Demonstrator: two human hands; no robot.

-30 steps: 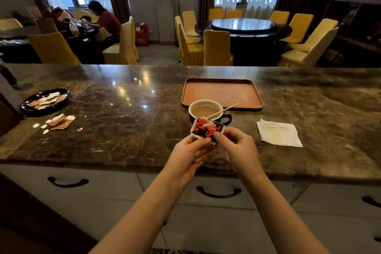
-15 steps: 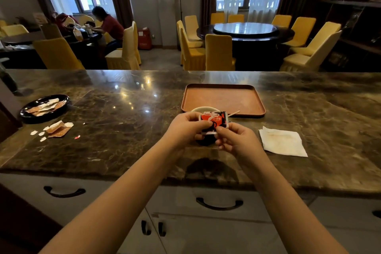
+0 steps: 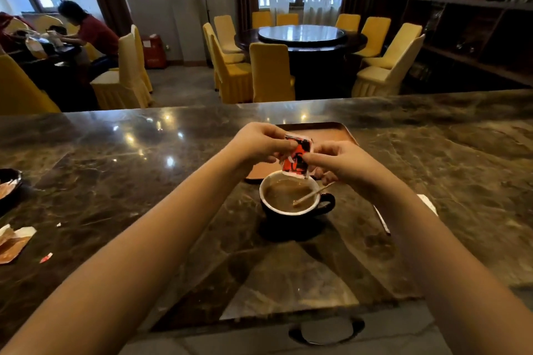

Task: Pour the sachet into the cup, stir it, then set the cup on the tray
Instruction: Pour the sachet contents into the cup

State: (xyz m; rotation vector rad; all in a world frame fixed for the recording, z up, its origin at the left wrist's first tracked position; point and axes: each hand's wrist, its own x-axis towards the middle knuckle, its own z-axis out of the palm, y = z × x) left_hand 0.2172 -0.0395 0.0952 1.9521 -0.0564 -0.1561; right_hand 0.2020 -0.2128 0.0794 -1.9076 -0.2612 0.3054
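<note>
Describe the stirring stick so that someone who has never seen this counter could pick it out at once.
On the dark marble counter, just in front of the brown tray, stands a black cup with a white inside, holding light brown drink. The stirring stick is the thin pale wooden rod leaning in that cup, its upper end poking out over the rim on the handle side. Nothing else slim and straight stands in the cup.

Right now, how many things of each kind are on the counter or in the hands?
Sachet: 1
Cup: 1
Stirring stick: 1
Tray: 1
Black dish: 1
Torn wrapper: 1
Napkin: 1
Total: 7
</note>
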